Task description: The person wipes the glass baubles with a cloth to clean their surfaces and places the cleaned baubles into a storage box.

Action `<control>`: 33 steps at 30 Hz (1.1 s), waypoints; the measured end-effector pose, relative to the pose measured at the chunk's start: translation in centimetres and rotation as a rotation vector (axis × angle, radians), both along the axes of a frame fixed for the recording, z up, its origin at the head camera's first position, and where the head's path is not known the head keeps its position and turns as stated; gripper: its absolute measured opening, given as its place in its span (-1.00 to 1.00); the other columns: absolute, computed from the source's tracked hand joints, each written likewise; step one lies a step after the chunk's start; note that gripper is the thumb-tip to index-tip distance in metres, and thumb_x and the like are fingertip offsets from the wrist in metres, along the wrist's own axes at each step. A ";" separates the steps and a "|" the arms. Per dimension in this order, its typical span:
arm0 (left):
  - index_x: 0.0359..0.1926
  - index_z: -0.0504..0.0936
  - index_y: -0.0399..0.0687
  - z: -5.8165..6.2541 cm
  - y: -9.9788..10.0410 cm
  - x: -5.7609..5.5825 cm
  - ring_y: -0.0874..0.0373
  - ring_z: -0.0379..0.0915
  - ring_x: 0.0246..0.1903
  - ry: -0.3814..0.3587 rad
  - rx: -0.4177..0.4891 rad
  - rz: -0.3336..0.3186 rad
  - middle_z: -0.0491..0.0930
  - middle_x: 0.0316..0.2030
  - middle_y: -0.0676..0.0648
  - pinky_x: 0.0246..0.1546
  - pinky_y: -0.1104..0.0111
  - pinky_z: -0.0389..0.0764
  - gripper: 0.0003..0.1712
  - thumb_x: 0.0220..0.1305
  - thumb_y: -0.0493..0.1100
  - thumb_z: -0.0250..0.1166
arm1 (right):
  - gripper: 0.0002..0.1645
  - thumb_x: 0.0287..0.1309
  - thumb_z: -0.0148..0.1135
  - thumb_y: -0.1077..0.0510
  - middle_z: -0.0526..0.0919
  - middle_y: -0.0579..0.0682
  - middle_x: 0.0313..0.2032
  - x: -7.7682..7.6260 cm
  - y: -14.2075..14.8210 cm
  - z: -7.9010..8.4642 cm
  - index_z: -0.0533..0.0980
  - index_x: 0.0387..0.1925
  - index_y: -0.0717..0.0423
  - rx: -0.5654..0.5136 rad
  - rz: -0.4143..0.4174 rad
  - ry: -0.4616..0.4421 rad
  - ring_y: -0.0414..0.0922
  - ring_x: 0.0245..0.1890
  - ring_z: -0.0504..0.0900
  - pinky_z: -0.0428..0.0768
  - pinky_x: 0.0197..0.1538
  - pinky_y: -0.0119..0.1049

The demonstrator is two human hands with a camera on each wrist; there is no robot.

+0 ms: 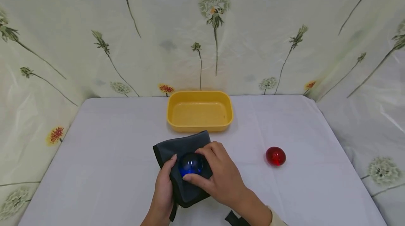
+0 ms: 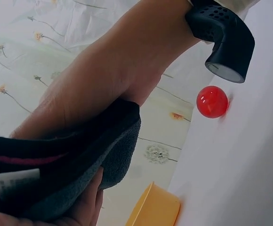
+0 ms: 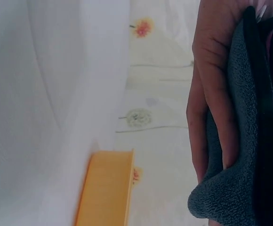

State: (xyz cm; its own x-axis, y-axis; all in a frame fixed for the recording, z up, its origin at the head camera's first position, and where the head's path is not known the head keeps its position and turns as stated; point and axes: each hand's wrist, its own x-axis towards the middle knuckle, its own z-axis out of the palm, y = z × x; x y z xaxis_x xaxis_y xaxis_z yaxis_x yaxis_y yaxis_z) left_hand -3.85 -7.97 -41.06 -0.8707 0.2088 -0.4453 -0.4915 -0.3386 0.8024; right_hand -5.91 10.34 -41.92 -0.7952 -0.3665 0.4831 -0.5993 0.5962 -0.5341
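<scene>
In the head view my left hand [image 1: 163,188] holds up a folded dark grey cloth [image 1: 178,146] with black edging, its thumb lying over the near face. Against the cloth sits a glossy blue ball [image 1: 191,163], which my right hand [image 1: 223,173] pinches between thumb and fingers. The left wrist view shows the cloth [image 2: 120,160] with a white label; the ball is hidden there. From the right wrist, fingers [image 3: 214,89] spread along the fuzzy back of the cloth [image 3: 240,188].
A yellow tray [image 1: 199,128] stands at the back middle of the white-covered table [image 1: 110,155], just beyond the cloth. A red ball [image 1: 276,156] rests on the table to the right. Behind hangs a flower-printed curtain [image 1: 253,43].
</scene>
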 end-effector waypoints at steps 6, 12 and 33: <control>0.63 0.03 -0.05 0.0 0.0 -0.1 -0.02 0.33 0.31 0.008 -0.015 0.019 0.26 0.46 -0.21 0.30 0.13 0.44 -0.16 0.60 0.35 -0.21 | -0.15 0.16 0.43 -0.41 0.48 -0.13 0.08 0.2 0.0 -0.1 0.50 0.25 0.05 0.041 0.019 -0.090 -0.21 0.12 0.37 0.60 0.15 -0.25; 0.65 -0.05 -0.05 0.2 0.0 -0.2 -0.11 0.18 0.41 0.028 -0.018 0.028 0.13 0.54 -0.23 0.40 0.00 0.31 -0.16 0.62 0.33 -0.23 | -0.06 0.06 0.64 -0.17 0.44 -0.05 0.21 0.3 0.0 0.0 0.37 0.34 0.06 0.021 0.061 -0.068 -0.15 0.22 0.38 0.55 0.29 -0.15; 0.63 0.03 -0.03 0.3 -0.2 0.2 -0.02 0.28 0.33 0.025 -0.021 0.026 0.24 0.46 -0.19 0.32 0.16 0.40 -0.13 0.58 0.39 -0.19 | -0.16 0.24 0.44 -0.30 0.45 -0.11 0.11 0.0 0.1 -0.4 0.46 0.40 0.00 -0.036 0.080 -0.075 -0.16 0.15 0.35 0.54 0.13 -0.24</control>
State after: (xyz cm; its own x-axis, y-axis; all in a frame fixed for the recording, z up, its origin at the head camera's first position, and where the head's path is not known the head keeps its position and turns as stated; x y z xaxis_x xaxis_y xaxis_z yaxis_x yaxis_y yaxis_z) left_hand -3.63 -8.14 -40.79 -0.8868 0.1768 -0.4270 -0.4622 -0.3336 0.8216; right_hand -5.86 10.43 -42.28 -0.7982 -0.4139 0.4377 -0.6021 0.5275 -0.5993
